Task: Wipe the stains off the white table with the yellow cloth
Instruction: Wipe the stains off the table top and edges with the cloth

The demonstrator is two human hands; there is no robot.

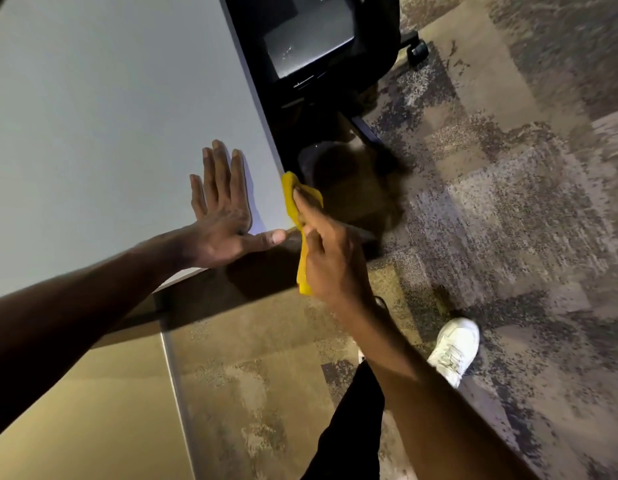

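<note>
The white table [110, 109] fills the upper left, with its near corner at the frame's middle. My left hand [224, 216] lies flat on the tabletop by that corner, fingers spread and thumb along the front edge. My right hand [330, 261] grips the yellow cloth [293, 199] and presses it against the table's right side edge just past the corner, index finger stretched along the cloth. Part of the cloth hangs below my palm. I see no clear stain on the visible tabletop.
A black office chair [318, 46] with a castor [418, 50] stands close beside the table's right edge. Patterned grey and tan carpet [508, 202] covers the floor. My white shoe [454, 348] and black trouser leg [349, 427] are below. A metal table leg [177, 386] runs down under the front edge.
</note>
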